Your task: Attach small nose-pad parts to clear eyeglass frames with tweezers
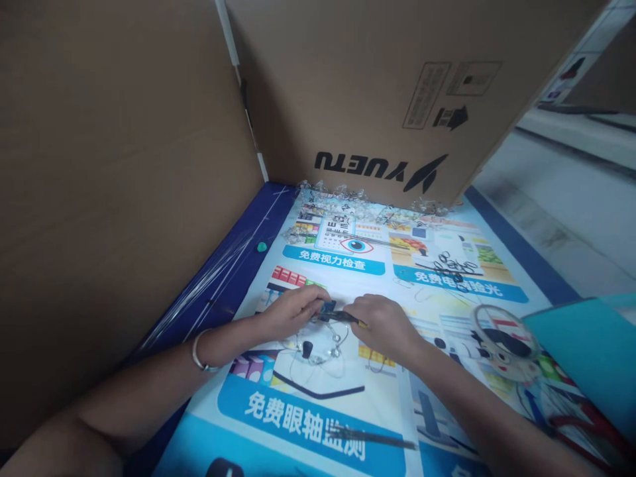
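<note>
I am judging the work in hand to be partway along: a thin wire loop strung with clear, shiny beads (pixel 334 352) is lying on a printed blue-and-white sheet (pixel 342 285) just below my two hands, and it is looking roughly formed, while dark-jawed pliers with a yellow handle (pixel 342 317) are pointing across above it, so some detail there is seeming unfinished. A tangled row of clear beaded wire pieces (pixel 342 196) is lying along the foot of a brown cardboard panel (pixel 348 79); I cannot tell whether those are finished. My right hand (pixel 382 322) is gripping the pliers, its fingers wrapping around the handle, with the jaws aiming toward my left hand (pixel 297 310). The left fingers are curling inward beside a small dark-blue piece (pixel 326 309) at the pliers' tip, and blur is hiding whether they are pinching it, the wire or nothing. The loop is sitting just below those fingertips, its upper part getting lost near the hand, so I cannot confirm contact.
</note>
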Action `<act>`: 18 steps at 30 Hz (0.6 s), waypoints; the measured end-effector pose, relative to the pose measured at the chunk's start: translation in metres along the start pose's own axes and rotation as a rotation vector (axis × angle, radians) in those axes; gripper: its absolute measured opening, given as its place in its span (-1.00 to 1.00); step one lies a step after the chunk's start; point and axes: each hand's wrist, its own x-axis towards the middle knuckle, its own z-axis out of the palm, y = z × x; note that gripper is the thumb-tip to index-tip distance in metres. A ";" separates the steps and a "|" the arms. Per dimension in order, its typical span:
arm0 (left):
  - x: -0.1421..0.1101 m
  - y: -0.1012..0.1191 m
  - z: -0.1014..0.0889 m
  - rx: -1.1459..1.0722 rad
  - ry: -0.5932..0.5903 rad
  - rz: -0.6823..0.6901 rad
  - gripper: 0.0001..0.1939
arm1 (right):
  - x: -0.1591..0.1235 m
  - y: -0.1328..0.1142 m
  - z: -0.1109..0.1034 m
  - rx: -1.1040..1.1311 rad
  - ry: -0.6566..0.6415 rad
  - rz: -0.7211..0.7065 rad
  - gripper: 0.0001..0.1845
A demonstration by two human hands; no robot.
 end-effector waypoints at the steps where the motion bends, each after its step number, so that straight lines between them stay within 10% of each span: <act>1: 0.000 0.000 0.000 0.001 0.003 0.000 -0.79 | 0.000 0.000 0.001 0.001 0.008 -0.007 -0.75; 18: 0.001 0.000 0.001 -0.027 0.030 -0.006 -0.80 | 0.002 -0.005 0.005 0.040 0.049 -0.067 -0.74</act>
